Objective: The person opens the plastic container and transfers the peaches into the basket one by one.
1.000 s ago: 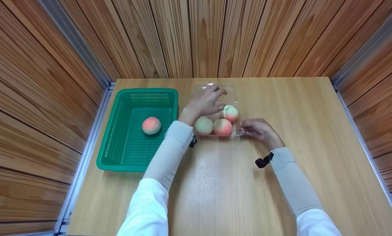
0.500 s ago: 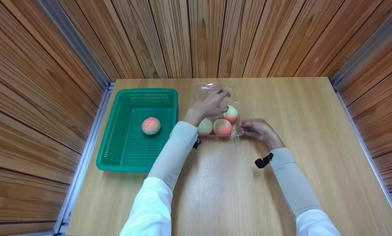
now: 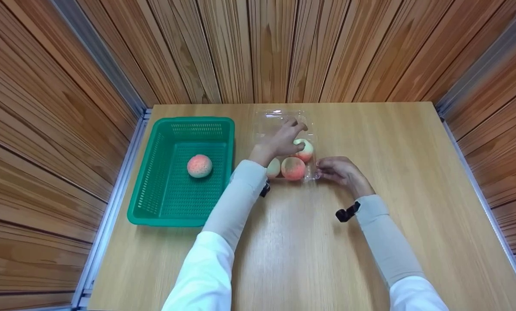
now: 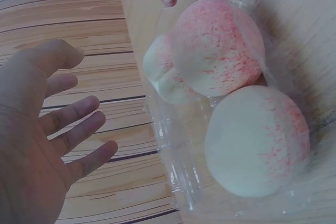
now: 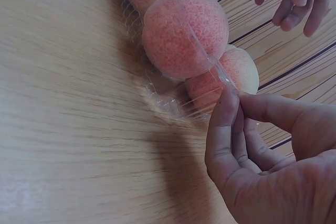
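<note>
A clear plastic clamshell box lies with its lid folded back on the table. Three peaches sit in its near part: one front right, a pale one front left, partly covered by my left wrist, and one behind. Over the box hovers my left hand, fingers spread and apart from the fruit in the left wrist view. At the box's near right corner, my right hand pinches the thin plastic rim between thumb and fingers.
To the left stands a green plastic basket with one peach inside. A wooden table bears everything. Wood-plank walls rise behind it and along both sides.
My left hand has moved to the right and slightly nearer over the box, covering more of the pale peach. The right hand has stayed at the rim.
</note>
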Tool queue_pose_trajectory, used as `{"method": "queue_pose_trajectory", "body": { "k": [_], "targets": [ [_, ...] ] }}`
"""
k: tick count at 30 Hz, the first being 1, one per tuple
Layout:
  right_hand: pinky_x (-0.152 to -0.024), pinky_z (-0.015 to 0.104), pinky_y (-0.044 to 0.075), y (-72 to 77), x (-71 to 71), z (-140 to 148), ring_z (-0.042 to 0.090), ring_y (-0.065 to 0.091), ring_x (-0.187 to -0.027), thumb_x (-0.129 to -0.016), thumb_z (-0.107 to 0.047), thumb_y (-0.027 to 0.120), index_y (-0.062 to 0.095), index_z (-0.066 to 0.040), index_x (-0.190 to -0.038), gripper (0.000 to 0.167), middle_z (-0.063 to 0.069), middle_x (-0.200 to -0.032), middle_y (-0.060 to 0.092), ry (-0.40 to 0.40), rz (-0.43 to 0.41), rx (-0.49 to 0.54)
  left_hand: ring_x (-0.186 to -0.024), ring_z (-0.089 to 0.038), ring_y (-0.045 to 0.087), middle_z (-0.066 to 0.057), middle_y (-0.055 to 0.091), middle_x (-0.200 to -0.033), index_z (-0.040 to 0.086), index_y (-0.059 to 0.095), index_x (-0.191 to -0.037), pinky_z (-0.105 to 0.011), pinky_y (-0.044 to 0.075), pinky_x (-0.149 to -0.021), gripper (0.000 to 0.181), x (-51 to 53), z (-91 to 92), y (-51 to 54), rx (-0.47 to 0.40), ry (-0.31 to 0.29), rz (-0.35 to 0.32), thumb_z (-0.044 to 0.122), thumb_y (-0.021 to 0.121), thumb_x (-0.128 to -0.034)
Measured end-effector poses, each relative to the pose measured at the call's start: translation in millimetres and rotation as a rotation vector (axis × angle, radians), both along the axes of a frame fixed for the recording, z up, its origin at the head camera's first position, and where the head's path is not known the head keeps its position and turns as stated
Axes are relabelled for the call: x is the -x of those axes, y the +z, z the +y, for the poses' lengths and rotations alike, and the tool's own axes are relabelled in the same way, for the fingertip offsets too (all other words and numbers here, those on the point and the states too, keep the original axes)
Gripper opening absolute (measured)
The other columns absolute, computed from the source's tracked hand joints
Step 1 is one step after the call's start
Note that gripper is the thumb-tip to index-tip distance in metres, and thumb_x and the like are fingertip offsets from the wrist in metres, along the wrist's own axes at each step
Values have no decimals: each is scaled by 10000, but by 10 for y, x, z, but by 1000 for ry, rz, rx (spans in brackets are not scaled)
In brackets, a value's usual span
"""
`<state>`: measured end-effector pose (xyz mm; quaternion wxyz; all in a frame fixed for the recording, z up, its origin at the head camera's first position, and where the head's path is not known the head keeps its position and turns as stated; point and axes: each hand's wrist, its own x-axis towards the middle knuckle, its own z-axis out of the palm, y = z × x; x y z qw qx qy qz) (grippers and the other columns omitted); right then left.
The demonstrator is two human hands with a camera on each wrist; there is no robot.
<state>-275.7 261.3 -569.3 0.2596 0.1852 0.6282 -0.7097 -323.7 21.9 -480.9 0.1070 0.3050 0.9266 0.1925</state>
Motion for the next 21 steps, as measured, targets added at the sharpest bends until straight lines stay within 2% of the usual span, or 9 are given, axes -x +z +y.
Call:
{"method": "queue_pose_trajectory", "body": {
  "k": [10, 17, 21],
  "targets": [
    [-754, 261, 645, -22, -5, -9, 156, 744, -763, -1018, 31, 622, 726, -36, -948, 142, 43, -813, 754, -10, 30, 48, -1353, -230, 544, -51, 540, -1504, 247, 548, -1524, -390, 512, -1123, 528, -49, 110, -96, 48, 12, 14, 360, 698, -1031],
    [-749, 255, 644, -24, -14, -13, 145, 739, -760, -1031, 6, 608, 685, 2, -1063, 83, 34, -822, 751, 12, 50, -8, -1396, -239, 528, -59, 530, -1521, 265, 508, -1546, -404, 496, -1141, 546, -47, 191, -166, 107, 22, 36, 372, 677, -1037],
    [-751, 256, 642, -19, -19, -20, 145, 736, -761, -1036, -8, 613, 659, 25, -1130, 110, 37, -831, 750, 6, 39, -11, -1379, -246, 552, -59, 524, -1524, 267, 486, -1564, -405, 522, -1117, 557, -50, 234, -212, 135, 43, 34, 366, 669, -1048]
  ]
}}
